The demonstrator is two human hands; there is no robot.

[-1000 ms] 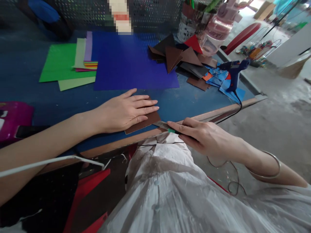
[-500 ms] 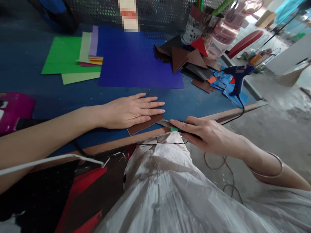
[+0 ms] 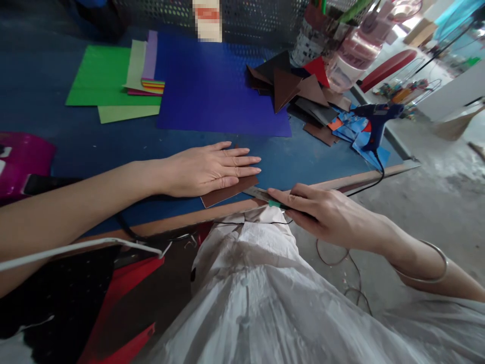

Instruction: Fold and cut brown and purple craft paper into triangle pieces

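I have the left hand [image 3: 210, 169] spread flat, fingers extended and gripping nothing, its palm over the brown card [image 3: 227, 193]. That card lies on the desk [image 3: 140, 146], just inside the front edge. My right hand [image 3: 326, 212] is closed round the craft knife [image 3: 259, 193], index finger laid along its top; the blade tip sits at the card's near side, though I can't tell whether it touches. The glue gun [image 3: 377, 124] is near the front right corner, and a large blue sheet [image 3: 223, 96] lies farther back.

I judge the card light, thin and fairly stiff, smooth enough to skid and easily creased at its corners. Flat pressure well inside its outline should steady it; for lifting, I'd pinch the side nearest the desk's front edge, away from the blade.
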